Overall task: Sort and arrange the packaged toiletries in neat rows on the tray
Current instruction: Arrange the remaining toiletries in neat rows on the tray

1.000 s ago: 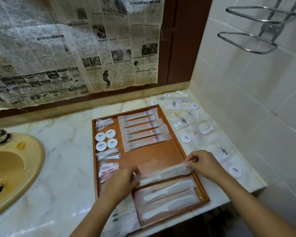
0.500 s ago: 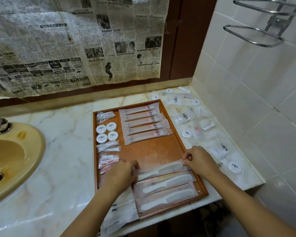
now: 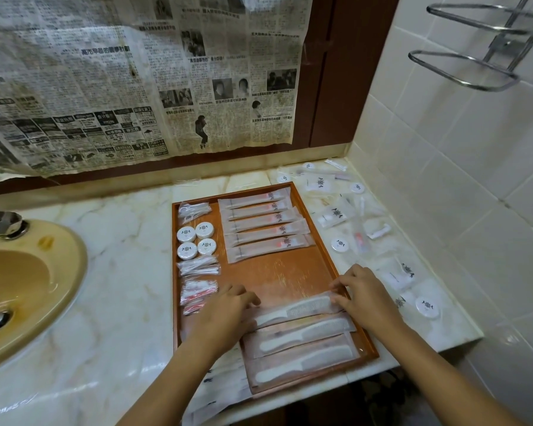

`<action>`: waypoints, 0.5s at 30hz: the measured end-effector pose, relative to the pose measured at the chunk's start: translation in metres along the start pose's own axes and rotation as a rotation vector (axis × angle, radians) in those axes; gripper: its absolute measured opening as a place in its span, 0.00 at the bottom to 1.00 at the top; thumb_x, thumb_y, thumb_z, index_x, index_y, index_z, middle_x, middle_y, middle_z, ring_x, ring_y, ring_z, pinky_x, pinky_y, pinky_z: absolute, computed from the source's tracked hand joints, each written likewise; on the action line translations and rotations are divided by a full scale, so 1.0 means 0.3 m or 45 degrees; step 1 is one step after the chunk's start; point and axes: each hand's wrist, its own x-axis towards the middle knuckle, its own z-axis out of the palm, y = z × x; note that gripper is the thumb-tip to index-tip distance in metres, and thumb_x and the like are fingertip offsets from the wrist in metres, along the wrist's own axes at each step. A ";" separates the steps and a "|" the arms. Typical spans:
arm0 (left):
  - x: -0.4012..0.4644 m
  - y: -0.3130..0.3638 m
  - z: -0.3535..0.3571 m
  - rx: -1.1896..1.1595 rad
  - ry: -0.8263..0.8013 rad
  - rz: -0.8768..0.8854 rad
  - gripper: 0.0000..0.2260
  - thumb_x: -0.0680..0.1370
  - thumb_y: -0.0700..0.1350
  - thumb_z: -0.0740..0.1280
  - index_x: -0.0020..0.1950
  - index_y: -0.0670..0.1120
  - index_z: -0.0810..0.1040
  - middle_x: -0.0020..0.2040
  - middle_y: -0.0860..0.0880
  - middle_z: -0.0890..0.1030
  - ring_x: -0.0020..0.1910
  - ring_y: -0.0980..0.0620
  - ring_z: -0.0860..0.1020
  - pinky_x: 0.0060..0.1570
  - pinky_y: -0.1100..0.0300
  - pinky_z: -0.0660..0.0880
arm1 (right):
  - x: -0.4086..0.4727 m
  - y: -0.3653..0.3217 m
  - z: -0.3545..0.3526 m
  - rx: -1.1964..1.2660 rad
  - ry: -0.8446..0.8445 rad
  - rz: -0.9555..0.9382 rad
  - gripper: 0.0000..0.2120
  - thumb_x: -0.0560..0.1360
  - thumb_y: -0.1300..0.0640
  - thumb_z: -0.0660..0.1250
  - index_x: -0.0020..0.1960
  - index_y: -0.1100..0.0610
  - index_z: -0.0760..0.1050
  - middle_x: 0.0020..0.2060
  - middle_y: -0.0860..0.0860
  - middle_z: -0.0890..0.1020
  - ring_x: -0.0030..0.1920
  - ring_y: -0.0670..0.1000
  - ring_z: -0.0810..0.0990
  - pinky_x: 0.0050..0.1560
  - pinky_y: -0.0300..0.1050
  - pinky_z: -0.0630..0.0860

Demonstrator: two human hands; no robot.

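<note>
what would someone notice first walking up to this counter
Most likely the brown tray in the middle of the marble counter, with wrapped toiletries in rows, and the left hand and right hand setting a packaged comb at its near end, above two more. Next, the yellowed newspaper across the wall behind, and the loose packets scattered right of the tray.

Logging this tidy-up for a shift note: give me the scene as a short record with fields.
surface: brown wooden tray on marble counter
in hand: top white comb in clear wrapper
left hand: holds handle end
right hand: pinches teeth end
combs on tray: three
far row: five long toothbrush packets
left column: four round white tins
</note>
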 end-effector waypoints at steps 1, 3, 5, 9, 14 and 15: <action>-0.004 0.004 0.001 0.006 -0.018 0.029 0.18 0.77 0.51 0.69 0.66 0.56 0.75 0.61 0.56 0.75 0.60 0.55 0.70 0.57 0.60 0.72 | -0.009 -0.003 0.001 -0.037 -0.034 -0.022 0.12 0.70 0.47 0.74 0.54 0.43 0.81 0.47 0.40 0.71 0.51 0.43 0.70 0.54 0.38 0.71; -0.011 0.010 0.005 0.032 -0.046 0.058 0.20 0.77 0.52 0.68 0.69 0.57 0.73 0.63 0.56 0.73 0.62 0.55 0.68 0.59 0.61 0.70 | -0.025 -0.008 0.004 -0.117 -0.096 -0.074 0.16 0.70 0.43 0.73 0.57 0.41 0.80 0.50 0.41 0.69 0.54 0.43 0.67 0.58 0.40 0.68; -0.018 0.015 0.012 0.049 -0.064 0.050 0.22 0.76 0.55 0.69 0.69 0.58 0.71 0.63 0.57 0.72 0.62 0.55 0.67 0.59 0.61 0.69 | -0.039 -0.010 0.008 -0.139 -0.127 -0.106 0.20 0.69 0.39 0.72 0.60 0.40 0.78 0.53 0.41 0.68 0.56 0.44 0.64 0.60 0.41 0.65; -0.026 0.024 0.025 0.079 -0.063 0.041 0.24 0.74 0.56 0.70 0.69 0.58 0.70 0.63 0.56 0.71 0.62 0.54 0.67 0.57 0.61 0.68 | -0.057 -0.010 0.017 -0.182 -0.140 -0.151 0.24 0.66 0.37 0.73 0.61 0.39 0.77 0.57 0.41 0.66 0.60 0.45 0.62 0.57 0.40 0.60; -0.030 0.027 0.038 0.122 -0.046 0.048 0.23 0.74 0.54 0.70 0.69 0.57 0.71 0.63 0.54 0.72 0.62 0.52 0.68 0.59 0.59 0.67 | -0.062 -0.012 0.027 -0.202 -0.099 -0.172 0.22 0.66 0.39 0.75 0.59 0.39 0.79 0.57 0.42 0.67 0.60 0.46 0.63 0.55 0.41 0.59; -0.031 0.027 0.040 0.124 -0.044 0.046 0.23 0.74 0.54 0.70 0.68 0.57 0.71 0.63 0.54 0.72 0.62 0.52 0.68 0.60 0.59 0.67 | -0.063 -0.013 0.029 -0.203 -0.099 -0.169 0.22 0.66 0.39 0.75 0.59 0.39 0.79 0.57 0.41 0.67 0.60 0.46 0.63 0.55 0.41 0.59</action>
